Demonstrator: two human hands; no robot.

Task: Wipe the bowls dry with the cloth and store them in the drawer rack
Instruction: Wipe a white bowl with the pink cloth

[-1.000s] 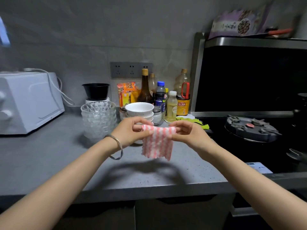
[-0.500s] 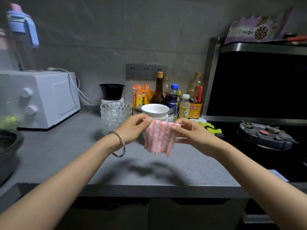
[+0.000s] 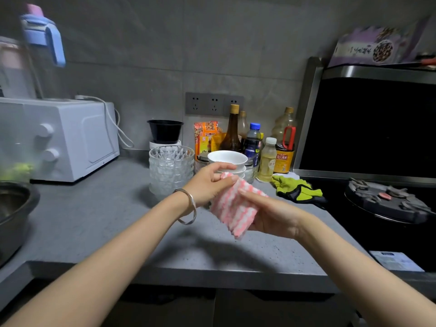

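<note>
The cloth (image 3: pixel 232 208), pink-and-white striped, is held above the counter (image 3: pixel 94 220), in front of the bowls and touching neither. A second ago it hung flat from its top edge, stretched between both hands; it now lies doubled across the right hand (image 3: pixel 271 218), which sits palm-up beneath it with the thumb pressed down on top. The left hand (image 3: pixel 207 182) pinches the upper corner, its forefinger held out straight above. Judgement: the cloth is being folded into a pad for wiping; no bowl is lifted yet, so the task stands at its very start.

Containers, working outward:
- the white bowls (image 3: pixel 227 159), stacked just behind the left hand; the top one shows only its rim and outer wall, and nothing rises above the rim;
- the glass bowls (image 3: pixel 171 166), a nested stack just left of the white ones; the uppermost appears empty, though whether any is wet cannot be told at this distance;
- a black bowl (image 3: pixel 165 131) behind, sitting on a white tub; interior not visible;
- a metal pot (image 3: pixel 11 208) at the left edge, blurred; contents unclear.

Bottles (image 3: pixel 252 140) stand along the wall; a green glove (image 3: pixel 297 188) lies beside the stove (image 3: pixel 387 201); a white oven (image 3: pixel 61 138) stands at left. The drawer rack is not in view.
</note>
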